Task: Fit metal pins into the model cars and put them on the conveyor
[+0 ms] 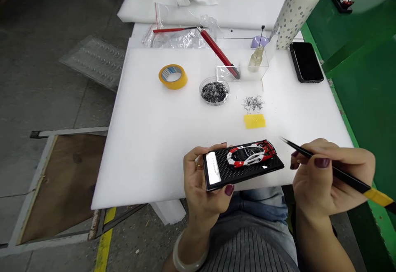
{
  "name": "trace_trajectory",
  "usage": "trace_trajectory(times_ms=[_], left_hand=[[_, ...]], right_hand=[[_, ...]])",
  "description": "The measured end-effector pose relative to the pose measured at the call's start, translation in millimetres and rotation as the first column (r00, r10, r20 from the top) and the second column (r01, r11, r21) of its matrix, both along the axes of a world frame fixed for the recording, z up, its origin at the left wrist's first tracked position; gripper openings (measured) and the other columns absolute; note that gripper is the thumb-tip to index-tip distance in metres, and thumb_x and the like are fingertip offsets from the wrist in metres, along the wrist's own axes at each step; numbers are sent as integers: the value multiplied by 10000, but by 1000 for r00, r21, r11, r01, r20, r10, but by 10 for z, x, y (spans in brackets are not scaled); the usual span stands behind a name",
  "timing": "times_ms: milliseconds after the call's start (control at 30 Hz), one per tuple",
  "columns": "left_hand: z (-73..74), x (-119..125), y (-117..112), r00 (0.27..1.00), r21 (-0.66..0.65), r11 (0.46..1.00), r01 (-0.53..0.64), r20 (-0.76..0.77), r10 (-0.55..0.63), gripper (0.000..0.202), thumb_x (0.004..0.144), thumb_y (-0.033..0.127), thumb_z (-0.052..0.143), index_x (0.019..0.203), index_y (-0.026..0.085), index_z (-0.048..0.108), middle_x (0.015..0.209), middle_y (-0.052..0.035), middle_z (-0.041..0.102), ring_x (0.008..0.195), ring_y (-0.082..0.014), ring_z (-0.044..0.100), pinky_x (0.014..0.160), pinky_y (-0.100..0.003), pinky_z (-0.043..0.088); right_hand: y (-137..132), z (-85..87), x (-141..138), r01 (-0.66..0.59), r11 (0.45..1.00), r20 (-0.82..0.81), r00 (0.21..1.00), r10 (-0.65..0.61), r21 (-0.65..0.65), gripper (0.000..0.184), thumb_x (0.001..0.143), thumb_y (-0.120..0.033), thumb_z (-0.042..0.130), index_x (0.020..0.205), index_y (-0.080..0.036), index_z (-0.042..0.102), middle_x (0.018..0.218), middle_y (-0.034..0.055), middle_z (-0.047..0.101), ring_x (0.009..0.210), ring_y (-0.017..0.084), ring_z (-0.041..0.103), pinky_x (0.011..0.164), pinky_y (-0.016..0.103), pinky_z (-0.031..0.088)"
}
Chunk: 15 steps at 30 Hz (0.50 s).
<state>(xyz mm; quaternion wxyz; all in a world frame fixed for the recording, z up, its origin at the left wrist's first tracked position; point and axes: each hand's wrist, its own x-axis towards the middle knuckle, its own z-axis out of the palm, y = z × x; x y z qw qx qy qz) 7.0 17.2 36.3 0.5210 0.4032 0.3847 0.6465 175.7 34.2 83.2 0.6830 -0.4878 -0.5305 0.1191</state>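
Your ribbed top [244,247] is dark grey, with narrow lengthwise lines; your jeans [262,208] are blue, paler in patches. A smooth, pale bangle [176,253] encircles your left wrist. Dark-red polish [321,162] coats nails on your left hand [204,195] and right hand [328,181].

From where I stand, the white tabletop [148,140] is bright and evenly lit, with only faint, soft shadows, while the grey floor [71,78] sinks into gloom toward the upper left. The crinkled plastic bag [185,38] throws small glints, and a pale sheen lies across the green surface [365,57]. Glare whitens the display-base nameplate [213,168], leaving its lettering hard to read. The polka-dot bottle [295,14] leans outward, as through a wide lens; the tweezers [349,180] blur slightly at their tips.
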Motion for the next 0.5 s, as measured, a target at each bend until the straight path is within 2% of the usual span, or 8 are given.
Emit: trace_trajectory(times_ms=[67,133,167,233,300,367,500], left_hand=[[-9,-12,2,1000,-2,1000,6,0,-6,543,829,345,833,1279,266,539,1262,-103,720,1209,-234,676,1047,-400,577],[-22,-29,6,999,1,999,36,7,-36,546,846,356,815,1302,266,529,1271,-109,717,1207,-247,685,1032,-409,589],[-29,-37,9,998,4,998,55,10,-55,551,854,363,805,1316,266,521,1276,-116,714,1205,-258,691,1021,-418,597],[-42,-50,18,996,11,996,92,6,-92,570,862,375,792,1340,267,501,1285,-133,711,1209,-283,695,1016,-446,602],[-48,-55,25,993,34,993,115,-21,-115,583,864,365,785,1355,267,486,1291,-147,708,1206,-302,699,1013,-471,603],[-44,-49,26,993,79,990,114,-49,-111,579,861,343,781,1357,270,491,1284,-147,710,1190,-299,707,998,-460,611],[-22,-18,-5,995,182,980,87,-71,-75,549,859,329,776,1342,276,522,1261,-133,713,1146,-269,725,981,-411,614]], right_hand=[[20,43,125,-18,997,116,993,27,-76,154,1016,-312,602,1029,-223,727,776,36,690,654,195,661,524,338,503],[39,98,267,-160,959,254,942,220,-236,143,1020,-297,590,1067,-231,707,932,66,747,852,232,731,679,368,579],[49,128,331,-252,908,284,892,352,-335,98,991,-279,636,1069,-235,676,1036,78,758,965,247,736,767,378,597],[68,182,423,-405,766,261,773,578,-499,224,900,-255,760,1050,-240,594,1202,94,736,1108,260,711,886,388,598],[81,213,463,-468,677,218,708,672,-568,345,841,-244,821,1026,-245,530,1207,86,731,1067,231,717,874,356,600],[81,213,471,-485,657,206,692,692,-577,347,844,-212,810,1009,-247,507,1136,57,743,963,184,722,827,310,596],[18,156,471,-499,687,208,708,675,-529,300,877,-145,749,1003,-250,498,1090,35,741,912,152,710,808,286,589]])
